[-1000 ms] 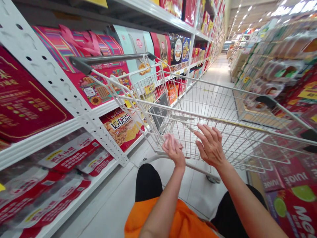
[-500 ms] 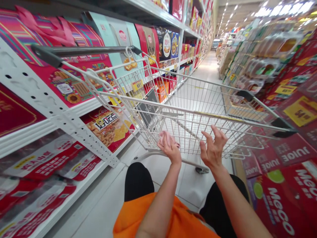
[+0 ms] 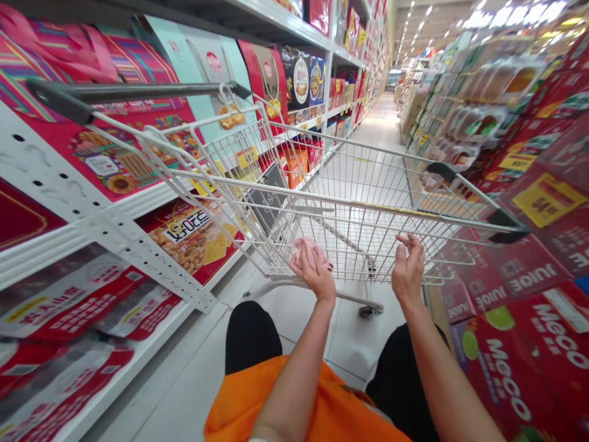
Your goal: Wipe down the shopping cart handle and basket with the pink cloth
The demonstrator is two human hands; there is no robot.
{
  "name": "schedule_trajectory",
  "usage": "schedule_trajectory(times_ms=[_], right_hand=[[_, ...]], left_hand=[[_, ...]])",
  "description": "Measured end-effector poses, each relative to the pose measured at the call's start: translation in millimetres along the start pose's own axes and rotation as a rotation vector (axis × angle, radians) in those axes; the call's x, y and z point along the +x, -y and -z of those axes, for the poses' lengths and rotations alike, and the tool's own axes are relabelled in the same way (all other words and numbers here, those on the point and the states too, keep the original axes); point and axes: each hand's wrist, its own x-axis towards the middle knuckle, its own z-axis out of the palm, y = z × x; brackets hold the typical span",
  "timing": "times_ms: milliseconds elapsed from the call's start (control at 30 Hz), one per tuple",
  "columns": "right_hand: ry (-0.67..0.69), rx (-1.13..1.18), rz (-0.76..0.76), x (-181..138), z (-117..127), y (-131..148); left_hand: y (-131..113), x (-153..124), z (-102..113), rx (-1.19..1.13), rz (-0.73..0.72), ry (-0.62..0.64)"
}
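Supermarket aisle floor (image 3: 193, 368), pale and glossy, runs between stocked shelves on both sides. Nearest the camera are the person's orange top (image 3: 322, 411) and black trousers. From there both forearms reach forward. The left hand (image 3: 315, 270) is closed around a small pink cloth (image 3: 313, 250), bunched into a soft wad, and presses it against the near end wall of a shopping cart (image 3: 350, 202). The right hand (image 3: 408, 270) is raised just beside the same wire wall, fingers loosely curled and holding nothing; whether the fingertips touch the wire cannot be told.

The cart is white wire mesh, tilted toward the left shelves, with its long axis pointing away down the aisle. A grey handle bar (image 3: 138, 92) sits high at the left, black corner caps at the right, and one wheel (image 3: 367, 310) shows beneath.

Left shelves (image 3: 115, 233) carry red and pink gift boxes and a peanut snack pack (image 3: 193, 236). Red MECO juice cartons (image 3: 519, 368) stack near right. Far off, ceiling lights line the aisle.
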Motion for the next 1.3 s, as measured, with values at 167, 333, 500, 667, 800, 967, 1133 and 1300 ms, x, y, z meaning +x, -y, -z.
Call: schedule_trajectory(times_ms=[167, 333, 500, 667, 800, 967, 1133, 1300], right_hand=[[0.071, 0.005, -0.044, -5.7, -1.7, -4.7], [0.134, 0.034, -0.021, -7.3, 4.6, -4.7], [0.209, 0.096, -0.006, -10.2, 13.7, -9.8], [0.234, 0.088, 0.060, -20.5, 14.1, -2.1], [0.272, 0.121, 0.126, -25.0, 27.5, 3.7], [-0.108, -0.006, 0.139, -26.5, 56.1, -5.9], [-0.385, -0.071, -0.092, -13.2, 65.6, -40.1], [-0.222, 0.064, -0.212, 3.8, 65.0, -66.8]], left_hand=[[-9.3, -40.2, -17.1, -0.007, 0.030, 0.097], [-16.3, -66.2, -17.7, -0.040, 0.015, 0.318], [-15.1, -36.3, -12.5, -0.008, 0.045, 0.099], [-19.5, -59.3, -23.5, -0.010, 0.037, 0.085], [-19.1, -113.5, -21.5, -0.080, -0.083, 0.432], [-16.1, -106.3, -12.3, -0.037, -0.047, 0.257], [-21.0, -73.4, -24.4, 0.030, -0.015, 0.085], [-21.0, -101.4, -40.8, -0.007, -0.061, 0.204]])
